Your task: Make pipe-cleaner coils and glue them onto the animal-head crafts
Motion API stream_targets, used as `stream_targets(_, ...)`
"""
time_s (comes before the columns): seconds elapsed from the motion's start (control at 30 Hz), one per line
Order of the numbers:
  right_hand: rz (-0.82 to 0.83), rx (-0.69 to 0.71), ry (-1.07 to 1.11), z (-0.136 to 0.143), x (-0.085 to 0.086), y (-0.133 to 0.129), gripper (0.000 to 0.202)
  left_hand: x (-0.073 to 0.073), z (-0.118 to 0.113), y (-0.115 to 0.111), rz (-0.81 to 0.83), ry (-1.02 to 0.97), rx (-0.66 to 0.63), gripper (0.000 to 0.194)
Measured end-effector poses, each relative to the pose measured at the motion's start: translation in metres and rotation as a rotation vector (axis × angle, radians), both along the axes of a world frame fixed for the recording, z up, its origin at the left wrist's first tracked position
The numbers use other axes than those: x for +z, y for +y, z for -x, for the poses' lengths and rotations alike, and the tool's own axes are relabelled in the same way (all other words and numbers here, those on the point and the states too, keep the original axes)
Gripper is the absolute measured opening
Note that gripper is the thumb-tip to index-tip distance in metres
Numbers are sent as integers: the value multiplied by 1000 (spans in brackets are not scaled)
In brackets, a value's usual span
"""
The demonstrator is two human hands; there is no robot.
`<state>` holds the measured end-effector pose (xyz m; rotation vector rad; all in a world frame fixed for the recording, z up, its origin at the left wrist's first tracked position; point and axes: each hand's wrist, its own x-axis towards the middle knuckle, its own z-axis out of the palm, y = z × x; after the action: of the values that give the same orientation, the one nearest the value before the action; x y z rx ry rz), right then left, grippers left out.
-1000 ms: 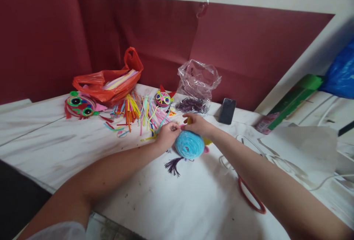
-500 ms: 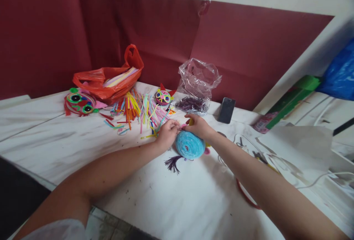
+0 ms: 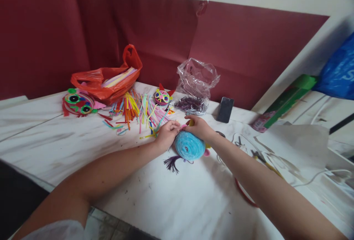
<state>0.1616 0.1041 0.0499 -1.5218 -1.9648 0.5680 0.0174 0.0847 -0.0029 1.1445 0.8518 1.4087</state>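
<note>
A blue coiled, fuzzy craft piece [image 3: 190, 146] stands on the white marbled table, its round spiral side facing me. Dark purple strands [image 3: 172, 164] fan out at its lower left, and a pink bit [image 3: 207, 153] shows at its right edge. At its upper left my left hand [image 3: 167, 134] has its fingers bent together by the rim; what they pinch is too small to make out. Over the top edge my right hand [image 3: 199, 127] curls its fingers around the far side of the piece, with something yellow beside them. The far face is hidden.
Behind lie colourful fuzzy stems [image 3: 148, 112], a red plastic bag [image 3: 107, 85], two decorated face crafts [image 3: 79, 103], a clear bag of purple strands [image 3: 193, 103] and a phone [image 3: 225, 109]. To the right are pliers [image 3: 265, 162], cables and a green box [image 3: 287, 103].
The view has shifted very slightly. Both hands stay at the blue piece, with only small finger movement at its upper edge.
</note>
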Motion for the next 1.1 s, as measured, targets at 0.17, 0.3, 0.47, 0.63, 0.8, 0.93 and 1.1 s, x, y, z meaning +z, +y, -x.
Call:
stream_targets(0.17, 36, 10, 7, 1, 3, -6, 42, -1, -1, 0, -21, 30, 20, 8)
stream_targets(0.3, 60, 14, 37, 4, 5, -10, 41, 1, -1, -1, -21, 48, 36, 9)
stream_targets(0.47, 93, 40, 145, 7, 3, -12, 38, 2, 0, -2, -8, 23, 30, 11)
stream_targets(0.63, 56, -11, 197, 4, -1, -10, 35, 6, 1, -5, 17, -32, 11, 7)
stream_targets(0.8, 21, -30, 168, 2, -4, -10, 36, 8, 2, -6, 17, -34, -10, 7)
stream_targets(0.93, 21, -34, 147, 4, -3, -12, 36, 7, 2, -5, -5, 38, -12, 17)
stream_targets(1.1, 15, -30, 133, 4, -2, -14, 37, 4, 2, -2, -44, -1, -13, 5)
